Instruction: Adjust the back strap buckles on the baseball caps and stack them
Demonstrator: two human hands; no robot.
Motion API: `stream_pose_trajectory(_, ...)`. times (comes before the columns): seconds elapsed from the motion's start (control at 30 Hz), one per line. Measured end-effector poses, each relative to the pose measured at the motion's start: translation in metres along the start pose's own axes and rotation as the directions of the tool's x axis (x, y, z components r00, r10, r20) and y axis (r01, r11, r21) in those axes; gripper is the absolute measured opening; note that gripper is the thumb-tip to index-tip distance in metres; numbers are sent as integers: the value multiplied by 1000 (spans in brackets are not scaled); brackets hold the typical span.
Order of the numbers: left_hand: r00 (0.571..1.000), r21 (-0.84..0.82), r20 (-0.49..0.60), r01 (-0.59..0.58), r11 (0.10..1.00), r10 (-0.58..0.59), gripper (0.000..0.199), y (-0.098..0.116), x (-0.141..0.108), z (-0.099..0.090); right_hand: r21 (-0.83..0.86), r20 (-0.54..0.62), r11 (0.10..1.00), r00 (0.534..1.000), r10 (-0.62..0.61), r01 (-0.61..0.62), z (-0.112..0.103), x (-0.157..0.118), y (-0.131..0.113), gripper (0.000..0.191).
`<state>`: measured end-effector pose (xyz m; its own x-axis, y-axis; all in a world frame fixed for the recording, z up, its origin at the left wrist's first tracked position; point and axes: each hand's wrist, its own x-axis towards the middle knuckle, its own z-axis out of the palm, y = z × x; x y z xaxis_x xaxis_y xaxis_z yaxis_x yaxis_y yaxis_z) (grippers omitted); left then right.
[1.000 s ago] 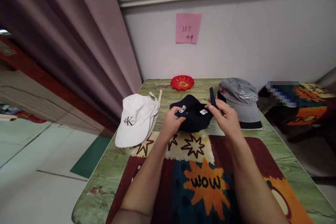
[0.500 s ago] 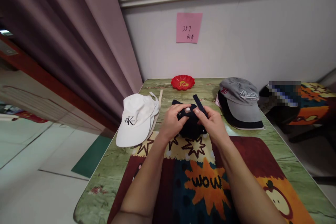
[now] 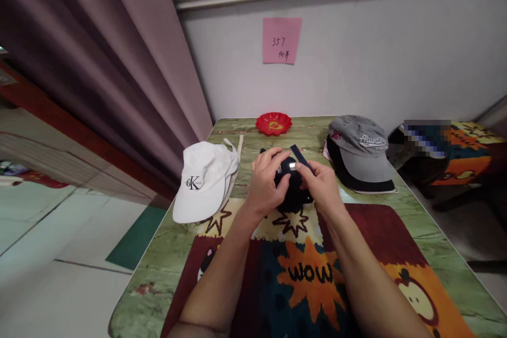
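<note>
A dark cap [image 3: 292, 195] rests at the far edge of the patterned mat, between my two hands. My right hand [image 3: 320, 182] pinches its dark strap [image 3: 301, 157], whose free end sticks up past the fingers. A small silver clasp [image 3: 292, 166] shows on the strap beside my right thumb. My left hand [image 3: 267, 179] is curled over the left side of the cap, its fingers bent and the thumb apart from them; its fingertips touch the cap near another small metal piece. The cap's underside is hidden.
White caps [image 3: 206, 174] lie stacked on the left of the green table [image 3: 146, 269]. A grey cap [image 3: 362, 145] sits on a black one [image 3: 356, 182] at the right. A red scalloped dish [image 3: 273, 123] stands near the wall. The colourful mat [image 3: 309, 274] lies under my forearms.
My left hand has shifted slightly right, and its thumb and fingers have opened from their pinch on the strap. More of the silver clasp shows. The view has moved slightly.
</note>
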<state>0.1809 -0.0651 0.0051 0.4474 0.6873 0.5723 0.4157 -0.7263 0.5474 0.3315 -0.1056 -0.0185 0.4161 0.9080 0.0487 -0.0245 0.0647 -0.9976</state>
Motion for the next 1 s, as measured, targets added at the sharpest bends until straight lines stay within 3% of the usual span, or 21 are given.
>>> stream_pose_trajectory(0.1, 979, -119, -123, 148, 982, -162, 10, 5, 1, 2, 118, 28, 992, 998, 47, -50, 2, 0, 1, 39)
stream_pose_trajectory(0.2, 918, -367, 15, 375, 851, -397, 21, 7, 0, 7, 134, 56, 990, 998, 42, -50, 4, -1, -1, 38)
stream_pose_trajectory(0.3, 856, -567, 125, 477, 671, -502, 25, 8, 0, 11, 90, 68, 996, 998, 7, -13, 6, -4, -2, 38)
stream_pose_trajectory(0.47, 830, -731, 150, 459, 506, -536, 23, 6, 0, 10, 87, 91, 995, 995, -47, 39, 9, -7, -3, 37)
stream_pose_trajectory(0.6, 800, -829, 173, 434, 354, -574, 25, 2, 2, 6, 130, 1, 987, 996, -92, 91, 2, -6, -8, 38)
stream_pose_trajectory(0.73, 778, -882, 254, 430, 193, -575, 30, -7, 4, 1, 8, -28, 988, 988, -152, 152, -10, -4, -16, 30)
stream_pose_trajectory(0.83, 771, -880, 282, 445, 166, -571, 30, -13, 4, -4, -74, 13, 985, 988, -156, 157, -11, -5, -19, 27)
stream_pose_trajectory(1.0, 777, -841, 304, 491, 228, -551, 28, -14, 3, -6, -178, 31, 963, 979, -201, 203, -4, -9, -19, 28)
